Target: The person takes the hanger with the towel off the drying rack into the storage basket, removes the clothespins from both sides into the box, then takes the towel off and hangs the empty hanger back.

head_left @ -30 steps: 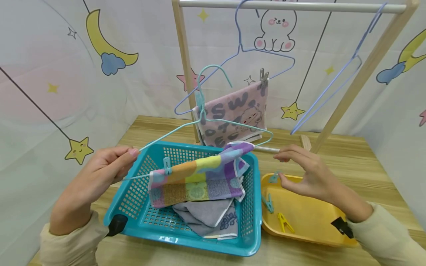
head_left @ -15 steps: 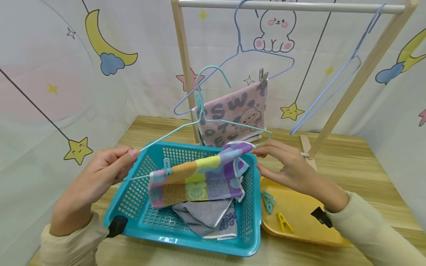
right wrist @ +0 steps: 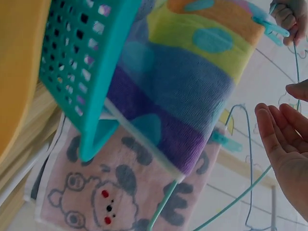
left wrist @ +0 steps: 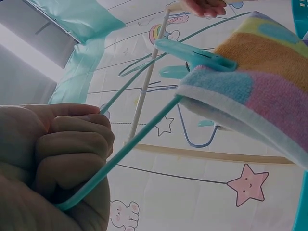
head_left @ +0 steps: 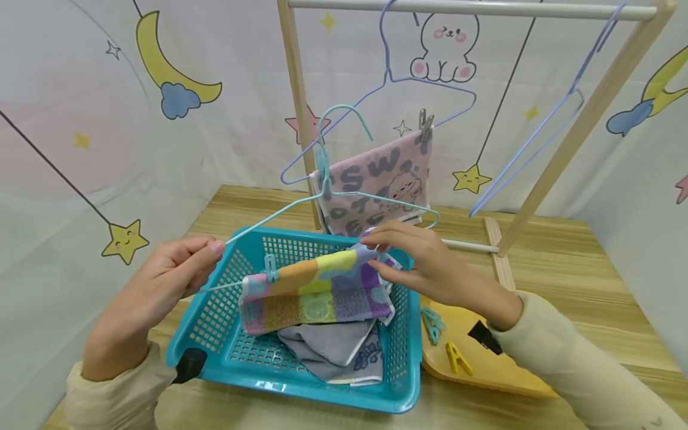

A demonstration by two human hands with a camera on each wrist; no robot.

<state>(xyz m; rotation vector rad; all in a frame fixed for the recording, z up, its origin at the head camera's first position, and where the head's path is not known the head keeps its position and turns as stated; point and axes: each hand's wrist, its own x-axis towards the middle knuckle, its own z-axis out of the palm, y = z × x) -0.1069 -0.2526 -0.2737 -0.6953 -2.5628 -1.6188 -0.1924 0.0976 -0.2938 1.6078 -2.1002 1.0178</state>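
Observation:
My left hand (head_left: 172, 269) grips the left end of a mint-green wire hanger (head_left: 279, 214), its fingers curled round the wire in the left wrist view. A striped multicoloured towel (head_left: 317, 289) is draped over the hanger's lower bar, above a teal basket (head_left: 301, 394). A light-blue clothespin (head_left: 271, 269) clips the towel's left end to the bar. In the head view my right hand (head_left: 424, 260) is in front of the towel's right end. The right wrist view shows that hand's thumb and fingers (right wrist: 275, 139) apart, with nothing between them.
A grey towel (head_left: 338, 352) lies in the basket. The yellow tray (head_left: 500, 364) holds teal clothespins (head_left: 432, 325) and a yellow clothespin (head_left: 458, 358). Behind, a pink towel (head_left: 371, 185) hangs on a blue hanger from the rack (head_left: 484, 7). Another blue hanger (head_left: 529, 152) hangs at right.
The right hand has moved left from above the yellow tray to the towel's right end. A teal clothespin at its fingertips earlier now lies in the tray. The left hand stays put.

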